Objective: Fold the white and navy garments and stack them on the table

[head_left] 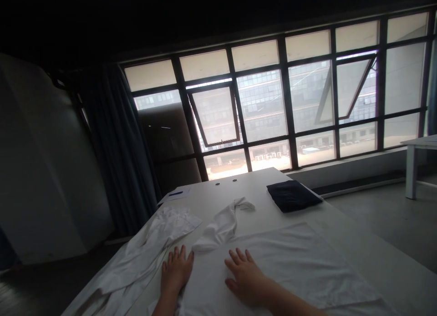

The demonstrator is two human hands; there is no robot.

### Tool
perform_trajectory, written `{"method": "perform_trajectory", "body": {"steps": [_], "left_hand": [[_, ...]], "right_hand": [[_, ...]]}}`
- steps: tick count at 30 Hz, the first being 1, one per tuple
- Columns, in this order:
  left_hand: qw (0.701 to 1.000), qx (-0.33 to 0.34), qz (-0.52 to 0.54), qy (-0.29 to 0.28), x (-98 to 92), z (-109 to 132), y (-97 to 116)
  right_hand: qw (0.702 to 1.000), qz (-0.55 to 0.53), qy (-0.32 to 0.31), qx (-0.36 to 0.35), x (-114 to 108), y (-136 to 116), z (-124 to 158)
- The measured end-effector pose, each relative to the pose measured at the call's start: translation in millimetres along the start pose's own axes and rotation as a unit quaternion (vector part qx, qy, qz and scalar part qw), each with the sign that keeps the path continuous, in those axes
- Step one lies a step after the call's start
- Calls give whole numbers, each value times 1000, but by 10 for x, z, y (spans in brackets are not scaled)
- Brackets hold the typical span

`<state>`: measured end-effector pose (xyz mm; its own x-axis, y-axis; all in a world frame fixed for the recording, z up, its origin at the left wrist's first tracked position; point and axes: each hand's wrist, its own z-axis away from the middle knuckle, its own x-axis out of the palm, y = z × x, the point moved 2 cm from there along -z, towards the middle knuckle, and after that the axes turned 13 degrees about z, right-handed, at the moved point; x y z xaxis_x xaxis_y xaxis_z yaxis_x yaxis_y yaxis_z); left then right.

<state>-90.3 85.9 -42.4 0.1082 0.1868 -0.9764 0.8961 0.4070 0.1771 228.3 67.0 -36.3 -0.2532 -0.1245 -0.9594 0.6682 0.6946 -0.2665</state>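
A white garment [300, 257] lies spread flat on a long white table [382, 257]. Both my hands rest flat on it near the front edge. My left hand [175, 270] lies palm down with fingers stretched out, at the garment's left part. My right hand [244, 275] lies palm down beside it, fingers spread, on the cloth's middle. A twisted white sleeve [221, 225] runs away from the hands toward the table's middle. More crumpled white cloth [153, 243] drapes over the table's left edge.
A folded dark garment [292, 195] lies at the table's far right. A paper with a pen [175, 194] sits at the far left corner. Two holes [226, 182] mark the far end. Behind are large windows, a curtain at left, another table [421, 145] at right.
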Motion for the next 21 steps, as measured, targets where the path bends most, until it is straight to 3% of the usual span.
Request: {"method": "perform_trajectory", "body": {"steps": [2,4,11,14,17,21], "left_hand": [[1000,1,2,1,12,-6,-6],[1000,4,3,2,30,-11,-16],[1000,15,11,16,19,17,-5],[999,31,21,32,-70,84,44],[996,72,38,47,-217,179,129],[985,157,66,34,-408,308,353]], "right_hand": [[1000,-1,0,0,5,46,45],[1000,17,3,21,-48,272,167],[968,130,25,212,-366,1797,975],[946,161,30,280,-447,2295,1285],[943,166,45,284,-466,2493,1422],[941,171,75,284,-430,2522,1422]]}}
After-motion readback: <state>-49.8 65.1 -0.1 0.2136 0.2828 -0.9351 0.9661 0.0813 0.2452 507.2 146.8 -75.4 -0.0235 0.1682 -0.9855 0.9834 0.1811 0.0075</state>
